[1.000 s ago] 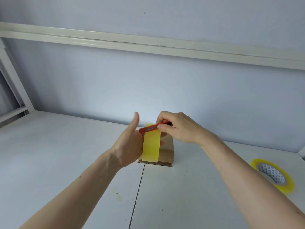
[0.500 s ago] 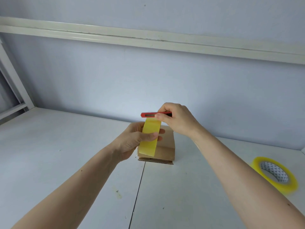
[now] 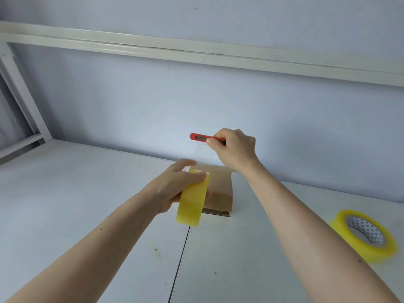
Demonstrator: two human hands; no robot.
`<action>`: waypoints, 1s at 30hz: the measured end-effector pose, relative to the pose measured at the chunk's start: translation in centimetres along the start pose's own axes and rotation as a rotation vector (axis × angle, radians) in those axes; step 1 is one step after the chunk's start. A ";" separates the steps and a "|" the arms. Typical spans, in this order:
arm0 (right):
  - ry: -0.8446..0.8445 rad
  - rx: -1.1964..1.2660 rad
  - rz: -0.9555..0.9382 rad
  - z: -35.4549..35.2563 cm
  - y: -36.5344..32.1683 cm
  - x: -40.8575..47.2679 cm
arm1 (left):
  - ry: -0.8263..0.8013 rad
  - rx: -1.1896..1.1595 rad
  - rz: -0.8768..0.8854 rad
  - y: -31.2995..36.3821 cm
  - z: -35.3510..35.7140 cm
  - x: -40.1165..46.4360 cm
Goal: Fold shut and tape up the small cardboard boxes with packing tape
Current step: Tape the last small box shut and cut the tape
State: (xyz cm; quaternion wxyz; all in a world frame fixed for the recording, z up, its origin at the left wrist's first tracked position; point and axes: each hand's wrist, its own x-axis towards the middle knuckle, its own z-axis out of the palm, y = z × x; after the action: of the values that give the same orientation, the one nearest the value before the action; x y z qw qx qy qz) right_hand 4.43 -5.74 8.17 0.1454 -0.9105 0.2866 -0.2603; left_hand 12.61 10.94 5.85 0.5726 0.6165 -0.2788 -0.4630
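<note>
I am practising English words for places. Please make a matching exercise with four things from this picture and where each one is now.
Things:
1. red cutter
2. tape roll
3. cut tape strip
4. cardboard box

Places:
A. lying on the table, far right
B. held up in the right hand
C. standing on the table behind the left hand
D. pinched in the left hand

Pairs: 1-B, 2-A, 3-D, 4-C

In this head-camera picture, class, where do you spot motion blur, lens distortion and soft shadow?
Head view: the left hand's fingertips smear with motion blur; the wall rail bows from wide-angle distortion; the tape roll at the right edge looks stretched; lighting is even and shadows are faint.
</note>
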 end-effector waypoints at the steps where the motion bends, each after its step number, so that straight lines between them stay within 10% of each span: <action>1: 0.001 -0.015 0.006 0.1 0.1 0.1 | 0.008 -0.005 -0.011 -0.3 0.1 -0.2; 30: -0.147 -0.227 0.021 5.5 3.0 2.2 | 0.027 -0.135 -0.409 -5.1 0.3 -0.6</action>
State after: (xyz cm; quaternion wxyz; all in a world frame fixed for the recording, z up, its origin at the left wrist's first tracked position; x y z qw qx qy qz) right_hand 7.68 -8.78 3.24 0.0647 -0.9347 0.3123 -0.1571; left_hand 11.20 12.30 1.15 0.5105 0.6267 -0.1084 -0.5786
